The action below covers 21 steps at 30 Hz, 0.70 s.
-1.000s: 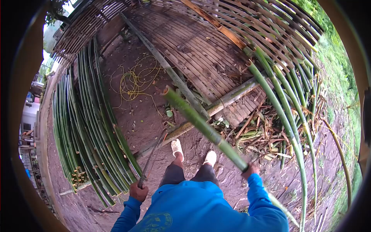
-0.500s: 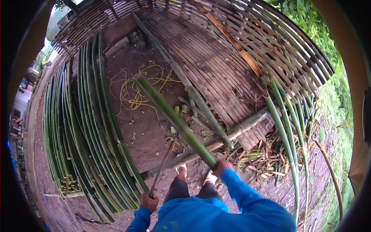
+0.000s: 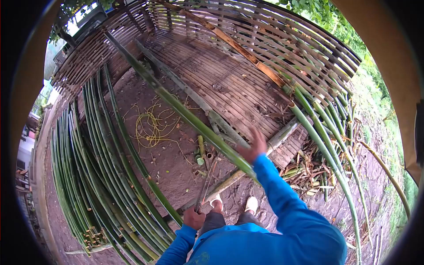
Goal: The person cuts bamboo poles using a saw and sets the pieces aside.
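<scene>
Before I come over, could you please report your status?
Left hand gripping a hand tool. Right hand spread at the bamboo pole. Pole green, slanting across the view. Yellow cord loose on the ground, possible snag.

Head-worn view, forward and downward

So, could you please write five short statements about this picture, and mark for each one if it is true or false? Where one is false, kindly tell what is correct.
1. The left hand grips a tool. True.
2. The right hand is closed in a fist. False: the right hand is open, with its fingers spread.
3. The rope lies in loose coils on the ground. True.
4. The sleeves are red. False: the sleeves are blue.
5. Many green poles lie side by side at the picture's left. True.
</scene>
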### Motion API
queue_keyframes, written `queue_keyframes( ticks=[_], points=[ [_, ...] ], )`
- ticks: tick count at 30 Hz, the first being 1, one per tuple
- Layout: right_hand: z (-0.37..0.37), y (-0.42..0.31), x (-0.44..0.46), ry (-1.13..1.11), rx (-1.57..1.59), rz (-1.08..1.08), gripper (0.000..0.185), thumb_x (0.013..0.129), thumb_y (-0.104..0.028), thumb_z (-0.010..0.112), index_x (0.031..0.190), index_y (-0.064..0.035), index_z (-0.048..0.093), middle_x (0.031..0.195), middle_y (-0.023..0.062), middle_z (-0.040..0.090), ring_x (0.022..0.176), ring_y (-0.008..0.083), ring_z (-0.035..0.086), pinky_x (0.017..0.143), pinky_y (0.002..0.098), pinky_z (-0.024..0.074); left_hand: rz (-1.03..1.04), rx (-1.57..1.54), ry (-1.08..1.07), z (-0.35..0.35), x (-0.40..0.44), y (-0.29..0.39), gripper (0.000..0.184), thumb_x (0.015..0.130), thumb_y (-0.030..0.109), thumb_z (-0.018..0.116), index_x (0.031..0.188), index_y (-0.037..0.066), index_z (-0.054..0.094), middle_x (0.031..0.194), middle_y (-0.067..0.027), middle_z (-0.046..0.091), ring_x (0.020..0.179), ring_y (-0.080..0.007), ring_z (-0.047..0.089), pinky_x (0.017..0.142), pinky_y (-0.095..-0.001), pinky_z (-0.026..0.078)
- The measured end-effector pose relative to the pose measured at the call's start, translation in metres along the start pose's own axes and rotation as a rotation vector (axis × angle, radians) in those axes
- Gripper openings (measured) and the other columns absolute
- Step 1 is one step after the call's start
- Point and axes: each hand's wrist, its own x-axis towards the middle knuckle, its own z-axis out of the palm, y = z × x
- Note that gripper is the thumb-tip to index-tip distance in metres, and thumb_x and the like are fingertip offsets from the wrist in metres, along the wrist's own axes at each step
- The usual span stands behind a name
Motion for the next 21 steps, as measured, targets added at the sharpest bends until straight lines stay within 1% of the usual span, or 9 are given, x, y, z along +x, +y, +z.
queue_keyframes(
  ticks=[2, 4, 6, 8, 11, 14, 16, 19, 21],
  points=[
    [-0.034, 0.139, -0.08, -0.267, -0.203, 0.001, 0.102, 0.052, -0.044, 0.081, 0.134, -0.0087, 0.033, 0.13, 0.0232, 0.039, 0.118, 0.0389, 0.04, 0.101, 0.044, 0.0341, 0.01, 0.011, -0.006, 0.006, -0.002, 0.003, 0.017, 0.066, 0.014, 0.058, 0.072, -0.002, 0.054, 0.06, -0.0179, 0.054, 0.054, -0.0304, 0.053, 0.052, -0.0412, 0.041],
    [-0.063, 0.271, -0.188, -0.513, -0.379, 0.201, 0.117, 0.046, -0.049, 0.083, 0.139, -0.0123, 0.022, 0.128, 0.0221, 0.039, 0.121, 0.039, 0.036, 0.103, 0.0441, 0.0307, 0.017, 0.056, -0.014, 0.014, -0.005, 0.003, 0.017, 0.065, 0.015, 0.059, 0.071, 0.0, 0.053, 0.061, -0.0177, 0.054, 0.054, -0.0296, 0.052, 0.052, -0.0403, 0.041],
    [-0.1, 0.354, -0.277, -0.768, -0.459, 0.438, 0.123, 0.037, -0.042, 0.087, 0.139, -0.0183, 0.023, 0.133, 0.0125, 0.035, 0.127, 0.0323, 0.029, 0.105, 0.0415, 0.0277, 0.029, 0.124, -0.025, 0.021, -0.007, 0.003, 0.018, 0.064, 0.015, 0.06, 0.069, 0.001, 0.051, 0.059, -0.0161, 0.051, 0.051, -0.0249, 0.049, 0.05, -0.0381, 0.04],
    [-0.139, 0.343, -0.305, -0.667, -0.567, 0.614, 0.108, 0.04, -0.034, 0.088, 0.133, -0.0173, 0.035, 0.126, 0.0108, 0.044, 0.122, 0.0322, 0.036, 0.104, 0.0415, 0.0297, -0.006, 0.098, -0.107, 0.016, -0.015, 0.033, 0.018, 0.064, 0.016, 0.061, 0.067, 0.002, 0.049, 0.057, -0.0151, 0.049, 0.05, -0.022, 0.045, 0.048, -0.0367, 0.038],
    [-0.139, 0.406, -0.29, -0.602, -0.518, 0.666, 0.08, 0.047, -0.029, 0.083, 0.118, -0.014, 0.051, 0.11, 0.0119, 0.058, 0.11, 0.0326, 0.05, 0.097, 0.0416, 0.0386, 0.026, 0.206, -0.101, 0.022, -0.017, 0.052, 0.019, 0.064, 0.017, 0.061, 0.065, 0.003, 0.048, 0.054, -0.0153, 0.047, 0.047, -0.0219, 0.044, 0.047, -0.0372, 0.037],
    [-0.157, 0.426, -0.242, -0.954, -0.559, 0.534, 0.046, 0.056, -0.028, 0.072, 0.098, -0.0097, 0.065, 0.098, 0.0157, 0.064, 0.094, 0.0322, 0.06, 0.085, 0.0388, 0.0489, 0.054, 0.294, -0.101, 0.029, -0.016, 0.071, 0.016, 0.067, 0.015, 0.059, 0.067, 0.001, 0.051, 0.053, -0.0176, 0.048, 0.048, -0.0265, 0.048, 0.048, -0.0403, 0.038],
    [-0.149, 0.426, -0.245, -0.968, -0.59, 0.523, 0.048, 0.055, -0.034, 0.073, 0.095, -0.0084, 0.066, 0.099, 0.0162, 0.064, 0.095, 0.031, 0.061, 0.085, 0.0386, 0.0489, 0.152, 0.388, -0.067, 0.035, -0.011, 0.076, 0.015, 0.071, 0.014, 0.057, 0.069, 0.0, 0.054, 0.054, -0.0201, 0.05, 0.051, -0.0308, 0.053, 0.05, -0.043, 0.039],
    [-0.127, 0.405, -0.25, -0.967, -0.66, 0.497, 0.05, 0.056, -0.037, 0.071, 0.097, -0.0083, 0.067, 0.1, 0.0153, 0.064, 0.095, 0.0296, 0.061, 0.086, 0.0371, 0.0486, -0.027, 0.408, -0.013, 0.04, -0.005, 0.103, 0.017, 0.076, 0.014, 0.054, 0.072, -0.002, 0.056, 0.058, -0.0235, 0.053, 0.058, -0.0371, 0.057, 0.053, -0.046, 0.041],
    [-0.121, 0.352, -0.236, -1.029, -0.7, 0.461, 0.05, 0.059, -0.041, 0.068, 0.098, -0.0091, 0.067, 0.099, 0.0145, 0.065, 0.095, 0.0287, 0.062, 0.085, 0.0367, 0.0491, -0.016, 0.402, 0.068, 0.045, 0.018, 0.085, 0.019, 0.077, 0.015, 0.054, 0.072, -0.002, 0.056, 0.058, -0.0236, 0.054, 0.059, -0.0378, 0.057, 0.053, -0.0459, 0.041]
  ],
)
